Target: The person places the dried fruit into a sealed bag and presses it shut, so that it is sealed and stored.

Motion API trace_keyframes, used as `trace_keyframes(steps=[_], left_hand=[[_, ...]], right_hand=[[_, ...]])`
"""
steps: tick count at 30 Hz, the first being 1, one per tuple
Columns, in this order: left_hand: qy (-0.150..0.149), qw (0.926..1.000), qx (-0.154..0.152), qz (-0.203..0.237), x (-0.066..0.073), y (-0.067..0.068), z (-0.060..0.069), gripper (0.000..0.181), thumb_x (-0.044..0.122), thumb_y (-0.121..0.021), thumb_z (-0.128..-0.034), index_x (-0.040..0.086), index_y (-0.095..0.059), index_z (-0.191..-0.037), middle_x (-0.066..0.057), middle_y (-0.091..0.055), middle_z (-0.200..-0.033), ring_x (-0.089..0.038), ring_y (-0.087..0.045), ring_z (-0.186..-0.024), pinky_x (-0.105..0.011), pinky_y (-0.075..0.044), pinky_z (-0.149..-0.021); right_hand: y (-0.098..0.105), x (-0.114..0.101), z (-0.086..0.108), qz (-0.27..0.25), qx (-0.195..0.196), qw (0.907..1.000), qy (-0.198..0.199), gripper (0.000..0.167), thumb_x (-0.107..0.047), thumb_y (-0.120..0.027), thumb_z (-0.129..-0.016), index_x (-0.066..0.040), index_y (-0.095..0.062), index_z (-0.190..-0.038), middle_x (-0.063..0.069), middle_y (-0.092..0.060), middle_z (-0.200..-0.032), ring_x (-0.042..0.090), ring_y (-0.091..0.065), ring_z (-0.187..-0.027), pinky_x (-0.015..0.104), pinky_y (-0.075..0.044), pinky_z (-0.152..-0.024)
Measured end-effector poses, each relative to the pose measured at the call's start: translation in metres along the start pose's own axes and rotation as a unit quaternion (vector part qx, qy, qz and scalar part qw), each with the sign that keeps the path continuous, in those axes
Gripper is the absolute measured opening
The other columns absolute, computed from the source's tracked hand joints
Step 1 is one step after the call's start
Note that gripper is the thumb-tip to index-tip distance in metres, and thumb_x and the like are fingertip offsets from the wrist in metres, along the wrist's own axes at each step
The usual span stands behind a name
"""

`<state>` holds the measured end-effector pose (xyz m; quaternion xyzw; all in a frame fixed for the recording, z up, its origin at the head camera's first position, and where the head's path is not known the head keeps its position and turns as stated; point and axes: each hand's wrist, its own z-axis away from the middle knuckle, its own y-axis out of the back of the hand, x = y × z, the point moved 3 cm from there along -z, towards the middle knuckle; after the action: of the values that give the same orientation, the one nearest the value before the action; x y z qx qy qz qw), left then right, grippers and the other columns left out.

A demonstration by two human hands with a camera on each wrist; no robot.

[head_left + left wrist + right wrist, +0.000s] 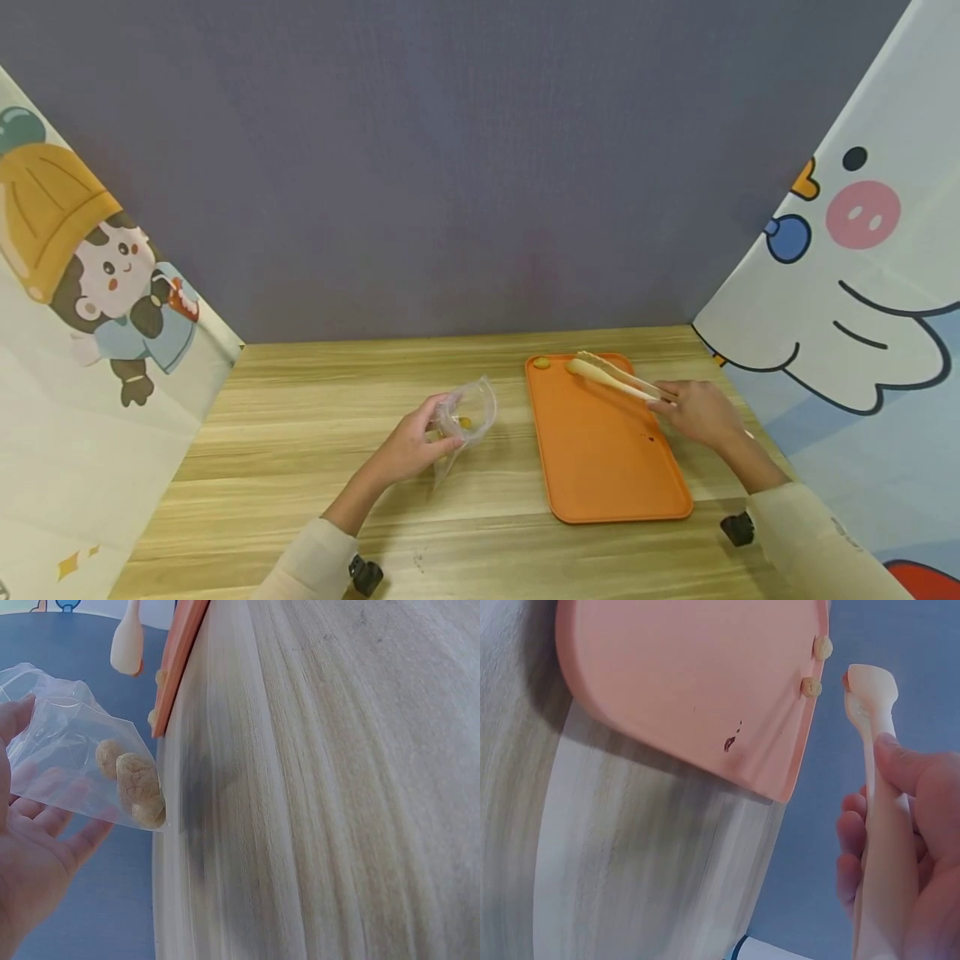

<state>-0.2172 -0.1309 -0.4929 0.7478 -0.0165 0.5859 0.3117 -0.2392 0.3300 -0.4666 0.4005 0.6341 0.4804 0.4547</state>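
My left hand [411, 442] holds a clear plastic bag [472, 408] by its rim, its mouth spread wide. Several tan, wrinkled nut-like pieces [139, 780] lie in the bottom of the bag. In my right hand [697, 412] is a pair of cream-coloured tongs [885, 817], gripped along the arms. The tong tips are close together above the far part of an orange tray [600, 450], with a small brownish bit [846, 681] showing between them. Two pale pieces [811, 687] sit along the tray's edge in the right wrist view.
The tray lies on a wood-grain table [300, 433], right of the bag. Small dark specks [730, 742] mark its surface. A grey panel [465, 167] stands behind the table, with cartoon-printed panels [862, 292] at both sides.
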Motion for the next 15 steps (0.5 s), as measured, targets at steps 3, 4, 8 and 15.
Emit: trace_keyframes(steps=[3, 4, 8, 15], left_hand=[[-0.008, 1.0000, 0.000, -0.002, -0.001, 0.000, -0.001, 0.068, 0.025, -0.071, -0.0968, 0.009, -0.038, -0.154, -0.025, -0.052, -0.147, -0.039, -0.055, -0.133, -0.058, -0.047, -0.110], [-0.008, 1.0000, 0.000, -0.001, -0.001, 0.000, -0.001, 0.068, 0.025, -0.072, -0.0966, 0.009, -0.038, -0.153, -0.025, -0.052, -0.147, -0.039, -0.055, -0.133, -0.059, -0.046, -0.110], [-0.008, 1.0000, 0.002, -0.002, -0.002, 0.000, -0.001, 0.067, 0.026, -0.072, -0.0966, 0.010, -0.039, -0.153, -0.023, -0.053, -0.147, -0.039, -0.055, -0.133, -0.059, -0.046, -0.110], [0.001, 1.0000, 0.005, -0.005, 0.000, -0.001, -0.001, 0.067, 0.026, -0.073, -0.0959, 0.012, -0.039, -0.153, -0.015, -0.054, -0.147, -0.035, -0.056, -0.133, -0.056, -0.047, -0.111]], right_hand=[[0.001, -0.002, -0.001, 0.005, 0.002, 1.0000, 0.008, 0.048, -0.035, -0.069, -0.097, 0.000, -0.069, -0.129, -0.008, -0.056, -0.058, 0.009, -0.034, -0.047, 0.025, -0.030, -0.048], [0.001, -0.002, -0.001, 0.007, 0.004, 0.9999, 0.010, 0.047, -0.035, -0.069, -0.096, 0.000, -0.069, -0.128, -0.008, -0.057, -0.059, 0.009, -0.034, -0.047, 0.025, -0.030, -0.048], [0.003, -0.005, 0.000, 0.014, 0.011, 0.9997, 0.017, 0.046, -0.035, -0.070, -0.096, -0.002, -0.070, -0.128, -0.008, -0.058, -0.057, 0.008, -0.033, -0.046, 0.024, -0.030, -0.048], [0.008, -0.015, 0.000, 0.002, 0.017, 0.9995, 0.027, 0.044, -0.033, -0.072, -0.094, -0.004, -0.071, -0.128, -0.008, -0.061, -0.060, 0.007, -0.029, -0.045, 0.024, -0.028, -0.047]])
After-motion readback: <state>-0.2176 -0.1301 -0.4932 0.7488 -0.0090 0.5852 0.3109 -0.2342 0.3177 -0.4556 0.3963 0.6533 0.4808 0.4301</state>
